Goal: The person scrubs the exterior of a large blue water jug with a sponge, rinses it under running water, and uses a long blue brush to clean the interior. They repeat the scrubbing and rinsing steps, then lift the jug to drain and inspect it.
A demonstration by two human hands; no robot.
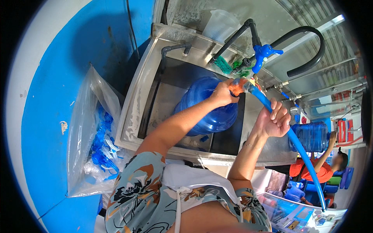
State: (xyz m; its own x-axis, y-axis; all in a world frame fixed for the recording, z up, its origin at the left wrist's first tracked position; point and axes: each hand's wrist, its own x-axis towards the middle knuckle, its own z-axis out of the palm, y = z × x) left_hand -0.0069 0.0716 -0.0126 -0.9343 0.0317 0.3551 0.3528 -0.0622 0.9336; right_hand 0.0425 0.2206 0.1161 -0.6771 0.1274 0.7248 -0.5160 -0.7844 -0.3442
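Note:
My left hand (224, 94) is closed on an orange, rough-looking scrubbing pad (237, 86) at the upper end of a long blue tube (299, 145). My right hand (274, 119) has its fingers curled round the tube a little lower down. From there the tube slants away to the lower right. Beneath my left forearm a large blue water jug (217, 121) lies on its side in the steel sink (125, 130). My left hand and forearm cover part of the jug, and its mouth cannot be made out.
A blue-handled tap (263, 54) and black pipes rise behind the sink, by green brushes (223, 65) and a clear pitcher (220, 25). A plastic bag of blue pieces (103, 147) hangs at left. At right, a person in red (326, 173) touches another blue jug (311, 137).

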